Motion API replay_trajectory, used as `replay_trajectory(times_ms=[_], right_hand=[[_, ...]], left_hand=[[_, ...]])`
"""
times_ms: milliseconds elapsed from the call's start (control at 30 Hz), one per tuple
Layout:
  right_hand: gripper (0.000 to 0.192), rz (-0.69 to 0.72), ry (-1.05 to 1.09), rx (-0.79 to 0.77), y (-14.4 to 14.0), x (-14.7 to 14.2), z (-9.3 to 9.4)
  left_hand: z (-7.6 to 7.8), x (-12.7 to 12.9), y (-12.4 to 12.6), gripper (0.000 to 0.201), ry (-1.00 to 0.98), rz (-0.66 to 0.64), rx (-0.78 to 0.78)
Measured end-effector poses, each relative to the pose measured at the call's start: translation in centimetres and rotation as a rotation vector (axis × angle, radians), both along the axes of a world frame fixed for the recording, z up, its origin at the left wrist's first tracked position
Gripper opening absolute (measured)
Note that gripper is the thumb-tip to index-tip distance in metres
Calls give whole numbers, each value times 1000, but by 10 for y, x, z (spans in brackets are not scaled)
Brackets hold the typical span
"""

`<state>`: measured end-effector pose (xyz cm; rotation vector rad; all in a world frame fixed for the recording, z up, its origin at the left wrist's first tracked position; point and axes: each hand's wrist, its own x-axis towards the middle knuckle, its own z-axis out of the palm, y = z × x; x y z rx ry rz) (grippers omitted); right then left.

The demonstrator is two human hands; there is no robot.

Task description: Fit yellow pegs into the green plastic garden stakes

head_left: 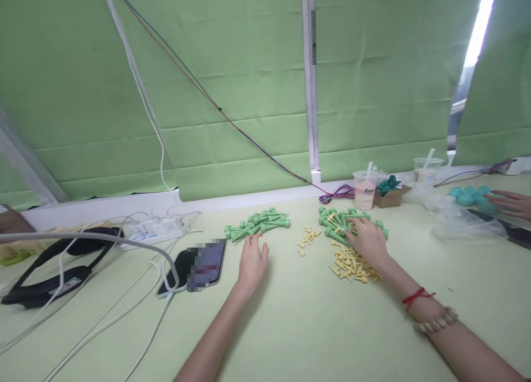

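My left hand (252,263) rests flat on the pale green table (298,326), fingers apart, just below a pile of green plastic pegs (257,224). It holds nothing. My right hand (367,241) lies over a second pile of green pegs (338,221), fingertips touching them; I cannot tell whether it grips one. A heap of small yellow pieces (350,264) sits under that hand's heel. A few more yellow pieces (307,239) are scattered between the two green piles.
A phone (194,268) on a white cable lies left of my left hand, beyond it a power strip (155,230) and a black strap (50,271). Two drink cups (365,189), a small cardboard box (390,196) and plastic bags stand at the back right, where another person's hand (512,204) touches teal parts.
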<state>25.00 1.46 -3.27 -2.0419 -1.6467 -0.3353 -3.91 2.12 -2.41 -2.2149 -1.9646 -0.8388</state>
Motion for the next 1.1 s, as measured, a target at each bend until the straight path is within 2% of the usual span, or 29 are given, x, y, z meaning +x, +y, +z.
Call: replay_trajectory(times_ms=[67, 133, 267, 400, 600, 700, 833, 900, 1000, 1100], right_hand=[[26, 83, -4, 53, 0, -5, -5], [22, 155, 7, 84, 1, -9, -8], [21, 225, 33, 159, 1, -16, -12], [22, 345, 96, 173, 0, -24, -13], [24, 490, 165, 76, -10, -44, -11], [24, 450, 174, -30, -14, -47, -7], [29, 240, 161, -140, -15, -40, -1], [27, 185, 136, -183, -14, -36, -1], [23, 195, 131, -251, -13, -35, -6], [26, 292, 137, -276, -12, -38, -13]], left_hand=[[-3, -21, 14, 42, 58, 107, 5], [-6, -40, 23, 44, 91, 160, -14], [-11, -64, 29, 39, 169, 125, -66], [-12, -62, 29, 35, 218, 74, -115], [-18, -48, 29, 40, 227, 64, -112], [-16, -46, 29, 35, 220, 56, -119], [-8, -44, 24, 42, 202, 140, -82], [-4, -41, 21, 41, 195, 177, -59], [-3, -33, 16, 42, 182, 196, -31], [-6, -24, 14, 50, 154, 211, -14]])
